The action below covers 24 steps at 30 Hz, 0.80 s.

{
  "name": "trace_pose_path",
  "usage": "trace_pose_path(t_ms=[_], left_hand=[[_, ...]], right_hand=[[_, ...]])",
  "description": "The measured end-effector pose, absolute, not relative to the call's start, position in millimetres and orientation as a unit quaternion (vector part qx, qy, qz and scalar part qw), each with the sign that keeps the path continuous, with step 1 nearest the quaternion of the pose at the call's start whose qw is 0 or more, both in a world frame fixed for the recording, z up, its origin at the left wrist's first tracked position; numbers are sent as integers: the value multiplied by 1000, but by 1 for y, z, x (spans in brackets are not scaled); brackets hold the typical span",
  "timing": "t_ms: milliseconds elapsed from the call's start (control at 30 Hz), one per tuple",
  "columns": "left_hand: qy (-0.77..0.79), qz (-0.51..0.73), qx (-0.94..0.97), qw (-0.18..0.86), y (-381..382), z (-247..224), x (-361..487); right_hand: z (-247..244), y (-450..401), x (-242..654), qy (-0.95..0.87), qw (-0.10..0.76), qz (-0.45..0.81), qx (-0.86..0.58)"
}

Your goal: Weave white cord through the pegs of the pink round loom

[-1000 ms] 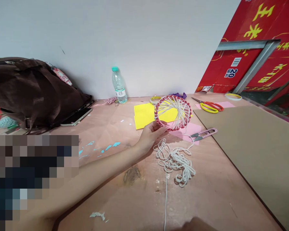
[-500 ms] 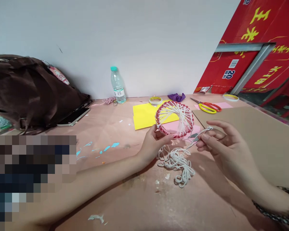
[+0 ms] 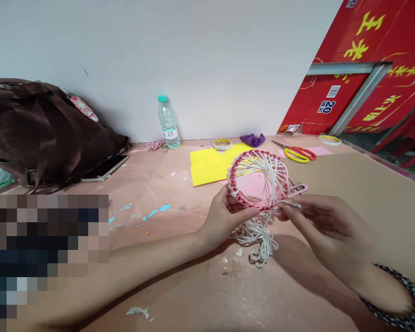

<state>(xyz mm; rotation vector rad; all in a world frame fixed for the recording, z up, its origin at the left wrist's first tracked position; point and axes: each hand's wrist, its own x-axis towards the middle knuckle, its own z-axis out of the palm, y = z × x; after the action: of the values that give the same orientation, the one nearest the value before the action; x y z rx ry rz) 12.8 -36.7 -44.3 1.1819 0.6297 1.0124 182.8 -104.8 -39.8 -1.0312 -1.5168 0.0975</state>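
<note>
My left hand (image 3: 224, 214) is closed around the lower left of a hoop (image 3: 230, 180) held upright just above the table. The hoop has a dark pink wrapped rim, with white strands strung across it and bunched toward its right side. At the lower right rim, my right hand (image 3: 321, 226) pinches a white cord (image 3: 287, 202) between thumb and forefinger. Whether a needle is also in those fingers cannot be made out. Below the hoop, a loose pile of white cord (image 3: 259, 249) lies on the table. Behind the right fingertips a pale pink slotted piece (image 3: 299, 189) shows, partly hidden.
Yellow paper (image 3: 205, 168), a tape roll (image 3: 222, 145), purple cloth (image 3: 252, 139) and red-and-yellow scissors (image 3: 299, 154) lie behind the hoop. A water bottle (image 3: 168, 124) stands by the wall. At left are a brown bag (image 3: 48, 133) and a phone (image 3: 105, 168). Brown board (image 3: 370, 184) covers the right.
My right hand has come down and left, bringing the cord to the hoop's lower right rim. The hoop has shifted slightly right and down, and turned a little.
</note>
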Motion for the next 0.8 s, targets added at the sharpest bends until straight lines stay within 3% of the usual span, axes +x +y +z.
trace_pose_path(t_ms=[100, 300, 400, 567, 800], left_hand=[[274, 445, 529, 669, -39, -44, 13], [294, 466, 517, 655, -38, -45, 13], [289, 463, 517, 660, -38, -46, 12], [286, 440, 527, 668, -38, -46, 11], [276, 409, 524, 694, -41, -43, 11]], right_hand=[[-36, -103, 186, -710, 564, -49, -420], [-20, -103, 197, -843, 406, -87, -343], [-19, -103, 199, -873, 368, -143, -287], [-20, -104, 192, -828, 434, -135, -328], [-26, -105, 192, -769, 476, 44, -424]])
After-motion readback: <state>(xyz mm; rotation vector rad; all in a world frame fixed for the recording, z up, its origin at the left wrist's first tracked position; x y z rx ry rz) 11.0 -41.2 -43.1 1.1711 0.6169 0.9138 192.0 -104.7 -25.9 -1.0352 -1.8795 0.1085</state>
